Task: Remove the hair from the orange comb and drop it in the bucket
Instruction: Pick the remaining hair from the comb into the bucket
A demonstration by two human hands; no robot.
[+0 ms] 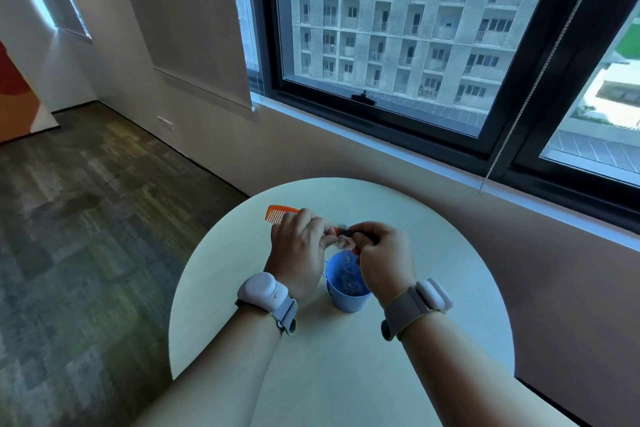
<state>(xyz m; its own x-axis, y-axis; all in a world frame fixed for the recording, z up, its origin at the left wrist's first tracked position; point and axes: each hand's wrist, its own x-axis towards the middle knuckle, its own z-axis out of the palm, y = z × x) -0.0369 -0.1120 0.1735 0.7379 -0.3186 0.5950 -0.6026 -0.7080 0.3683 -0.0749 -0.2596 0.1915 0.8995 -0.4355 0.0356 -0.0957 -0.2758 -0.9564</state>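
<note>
Two hands are seen above a round table point(433, 253). The orange comb point(280, 212) is gripped mid-length by the left hand point(299, 253). Just right of that grip, dark hair point(346, 231) is pinched by the right hand point(382, 253), directly over the blue bucket point(346, 300). Loose strands could drift past the rim if released early.

Round pale table point(433, 340) stood beside wall under window. Large dark-framed window point(498, 135) filled upper right; pale sill point(381, 146) ran below it. Grey apartment block point(408, 17) with rows of balconies showed through glass. Bead chain point(540, 80) hung slantwise across window frame, end reaching below sill. Roller blind point(187, 28) was lowered at left of window. Patterned grey-green carpet point(86, 218) covered floor. White socket plate point(165, 123) sat low on wall. Orange-and-white panel point(17, 97) stood at far left.
</note>
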